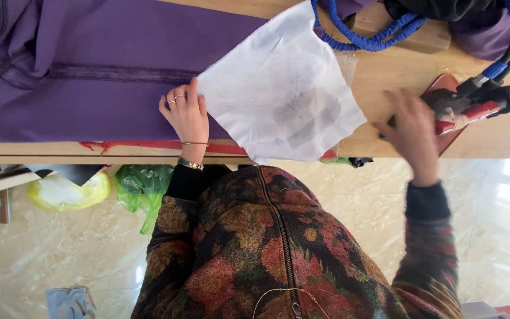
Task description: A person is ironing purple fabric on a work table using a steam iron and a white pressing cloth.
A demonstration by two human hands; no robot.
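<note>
Head view: left hand point(187, 115) flat, fingers spread, touching white cloth point(281, 88); right hand point(411, 127) blurred, grip unclear.

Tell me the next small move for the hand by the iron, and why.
Probably close the right hand on the iron handle. That hand is blurred, right beside the iron on its red pad, grip not yet clear. The left hand already pins the white cloth flat over the purple fabric.
</note>
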